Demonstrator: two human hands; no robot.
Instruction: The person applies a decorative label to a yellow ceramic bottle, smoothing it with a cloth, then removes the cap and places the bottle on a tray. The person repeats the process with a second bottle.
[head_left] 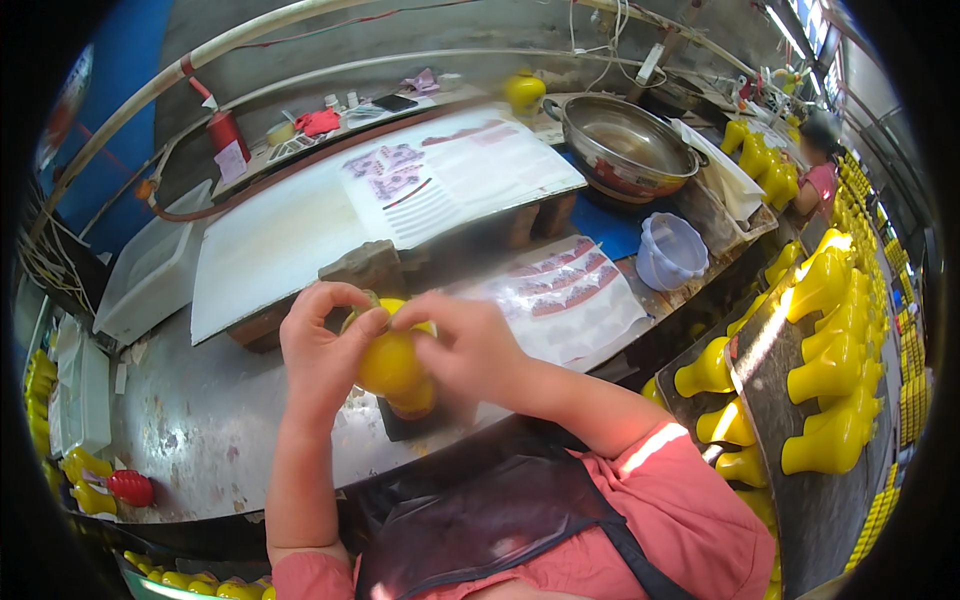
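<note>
A glossy yellow ceramic vase [390, 366] stands on a small dark base at the near edge of the metal table, in front of my body. My left hand [325, 345] is at its upper left, thumb and forefinger pinched together on a thin brownish strip [375, 299] by the vase's top. From the right my right hand [470, 345], slightly blurred, has its fingertips bent in at the same strip, with its thumb close to the vase's side. Both hands partly cover the vase, and the strip's full shape is hidden.
Beyond my hands lies a white board [290, 240] with purple decals [385, 170]. A printed decal sheet [570, 295] sits to the right, near a pale plastic basket [672, 250] and a large metal pan [625, 140]. Many yellow vases [830, 380] crowd dark boards at right.
</note>
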